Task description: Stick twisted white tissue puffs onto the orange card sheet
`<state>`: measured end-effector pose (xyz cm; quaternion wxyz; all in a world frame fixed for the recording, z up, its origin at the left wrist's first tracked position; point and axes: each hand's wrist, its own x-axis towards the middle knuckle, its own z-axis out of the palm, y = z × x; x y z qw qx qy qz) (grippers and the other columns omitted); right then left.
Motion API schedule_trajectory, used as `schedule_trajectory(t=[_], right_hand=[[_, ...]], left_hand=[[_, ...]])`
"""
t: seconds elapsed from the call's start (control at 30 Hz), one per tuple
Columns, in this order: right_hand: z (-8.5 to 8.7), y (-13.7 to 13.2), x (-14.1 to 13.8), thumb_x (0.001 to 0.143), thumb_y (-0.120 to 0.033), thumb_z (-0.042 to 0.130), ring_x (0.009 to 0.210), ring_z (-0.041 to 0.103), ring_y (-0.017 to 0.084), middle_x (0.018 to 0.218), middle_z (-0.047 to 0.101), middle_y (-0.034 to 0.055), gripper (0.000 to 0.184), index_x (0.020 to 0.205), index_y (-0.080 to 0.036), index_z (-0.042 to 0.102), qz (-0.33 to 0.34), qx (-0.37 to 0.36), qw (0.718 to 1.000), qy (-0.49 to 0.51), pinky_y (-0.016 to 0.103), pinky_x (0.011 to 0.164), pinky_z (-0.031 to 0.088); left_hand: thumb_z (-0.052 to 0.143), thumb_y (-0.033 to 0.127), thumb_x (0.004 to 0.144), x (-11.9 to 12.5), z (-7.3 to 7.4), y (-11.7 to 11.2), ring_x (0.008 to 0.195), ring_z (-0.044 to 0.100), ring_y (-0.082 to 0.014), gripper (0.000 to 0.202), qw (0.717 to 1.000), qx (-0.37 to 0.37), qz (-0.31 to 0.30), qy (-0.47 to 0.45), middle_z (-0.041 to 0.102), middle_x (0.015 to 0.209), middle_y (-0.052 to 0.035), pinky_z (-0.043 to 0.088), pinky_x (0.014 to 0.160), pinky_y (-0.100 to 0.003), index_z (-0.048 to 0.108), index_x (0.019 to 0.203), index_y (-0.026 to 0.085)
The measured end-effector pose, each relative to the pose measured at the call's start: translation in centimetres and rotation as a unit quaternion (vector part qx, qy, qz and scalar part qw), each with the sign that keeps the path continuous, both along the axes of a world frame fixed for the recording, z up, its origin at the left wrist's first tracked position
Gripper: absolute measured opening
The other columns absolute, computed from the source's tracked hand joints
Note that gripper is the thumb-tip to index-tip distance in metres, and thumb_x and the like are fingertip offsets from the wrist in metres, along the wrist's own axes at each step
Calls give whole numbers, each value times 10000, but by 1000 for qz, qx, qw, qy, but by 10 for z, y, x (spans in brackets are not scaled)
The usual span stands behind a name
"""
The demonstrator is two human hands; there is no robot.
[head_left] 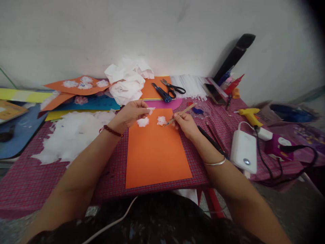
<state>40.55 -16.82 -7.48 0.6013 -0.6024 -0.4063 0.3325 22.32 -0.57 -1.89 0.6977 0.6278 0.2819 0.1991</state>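
An orange sheet of paper (157, 152) lies on the table in front of me, with two white paper tufts near its top: a left tuft (143, 122) and a right tuft (161, 120). My left hand (135, 113) pinches a small piece of white paper (151, 110) just above the left tuft. In my right hand (184, 123) is a thin wooden paintbrush (187, 108), held like a pen. Its tip points down at the sheet, close beside the right tuft; whether it touches the paper I cannot tell.
Torn white paper (73, 132) is heaped at the left. Behind are crumpled paper (129, 79), scissors (175, 88), a box cutter (161, 93) and a phone (214, 93). To the right lie a yellow glue gun (250, 116) and a white power bank (244, 150) with cables.
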Motion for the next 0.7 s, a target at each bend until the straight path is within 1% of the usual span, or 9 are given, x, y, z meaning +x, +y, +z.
schedule_trajectory(t=[0.13, 0.27, 0.43, 0.53, 0.6, 0.7], right_hand=[[-6, 2, -1, 736, -717, 618, 439, 460, 87, 568, 568, -21, 540, 766, -178, 627, -9, 6, 999, -34, 236, 445, 331], [-10, 4, -2, 741, -724, 601, 452, 473, 97, 577, 569, -17, 542, 777, -183, 620, -28, 1, 998, -48, 243, 452, 344], [-9, 7, -6, 752, -672, 621, 468, 491, 97, 619, 619, 3, 500, 770, -173, 628, -8, 3, 999, -50, 241, 468, 371], [-8, 8, -8, 748, -636, 638, 477, 506, 100, 649, 650, 15, 468, 763, -169, 654, -5, 0, 998, -58, 243, 470, 385], [-7, 8, -9, 740, -617, 649, 473, 509, 100, 657, 659, 14, 448, 773, -170, 667, -8, 2, 998, -58, 245, 467, 391], [-6, 8, -10, 737, -594, 657, 465, 513, 97, 690, 678, 17, 426, 800, -173, 674, -17, 9, 998, -51, 245, 465, 401]], left_hand=[[746, 128, 642, 4, -8, -4, 483, 501, -44, 199, 999, -7, -19, 25, 574, 558, 45, 371, 496, -181, 553, 690, 151], [766, 147, 645, 5, -11, -5, 492, 503, -45, 225, 999, 0, -30, 42, 600, 592, 37, 378, 503, -185, 550, 707, 156], [771, 131, 644, 5, -17, -1, 485, 528, -57, 228, 998, -13, -48, 43, 590, 562, 31, 369, 493, -188, 554, 711, 156], [774, 159, 663, 5, -21, 1, 462, 513, -61, 229, 996, -16, -75, 39, 582, 550, 32, 346, 470, -196, 552, 721, 168], [766, 175, 681, 4, -22, 2, 443, 493, -59, 218, 995, -8, -95, 43, 574, 540, 33, 327, 453, -199, 550, 715, 173], [739, 163, 689, 2, -22, 3, 433, 473, -53, 174, 990, 26, -115, 76, 591, 550, 17, 299, 436, -198, 565, 686, 167]])
